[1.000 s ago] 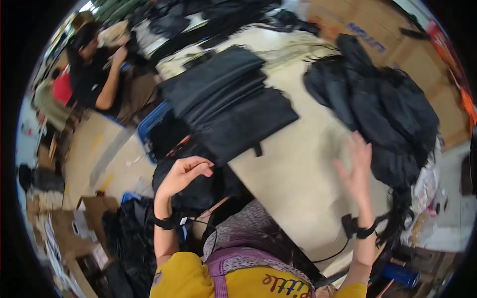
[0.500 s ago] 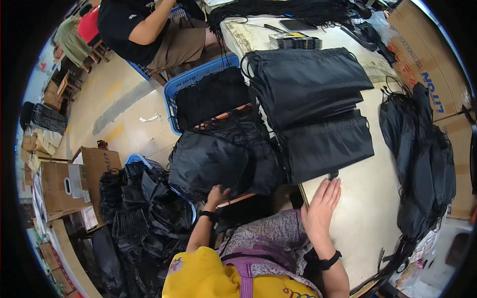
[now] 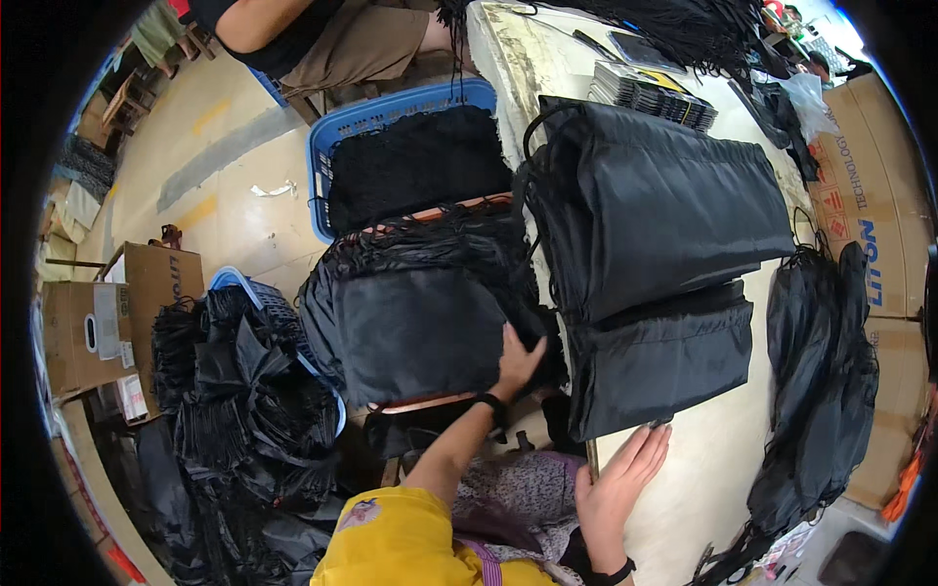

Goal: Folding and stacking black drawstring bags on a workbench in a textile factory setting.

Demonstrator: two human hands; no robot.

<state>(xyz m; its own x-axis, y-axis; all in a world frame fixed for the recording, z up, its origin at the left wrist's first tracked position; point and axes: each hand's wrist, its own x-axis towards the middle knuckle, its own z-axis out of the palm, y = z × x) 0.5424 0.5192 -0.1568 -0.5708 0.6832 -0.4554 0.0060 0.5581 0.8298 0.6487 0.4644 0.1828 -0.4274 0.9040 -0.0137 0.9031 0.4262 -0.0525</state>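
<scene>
My left hand (image 3: 520, 359) rests its fingers, spread apart, on the right side of a smooth black fabric bag (image 3: 420, 332), which lies flat on top of a heap of black bags beside the table. My right hand (image 3: 623, 481) lies on the table edge with fingers stretched out. Its fingertips reach a small dark bit (image 3: 660, 422) that I cannot make out, beside the lower pile of folded black drawstring bags (image 3: 664, 366). Behind that pile, a larger stack of black drawstring bags (image 3: 674, 205) sits on the pale table (image 3: 718, 430).
A blue basket (image 3: 318, 186) full of black cloth stands beyond the heap. Another blue basket (image 3: 230, 278) overflows with black bags at left. Black bags (image 3: 821, 342) hang along the table's right side, near cardboard boxes (image 3: 874, 176). A person (image 3: 362, 44) sits at the far side.
My left hand has moved right across the heap, and the top bag now lies flatter and squarer. My right hand stays by the lower pile. The view has shifted.
</scene>
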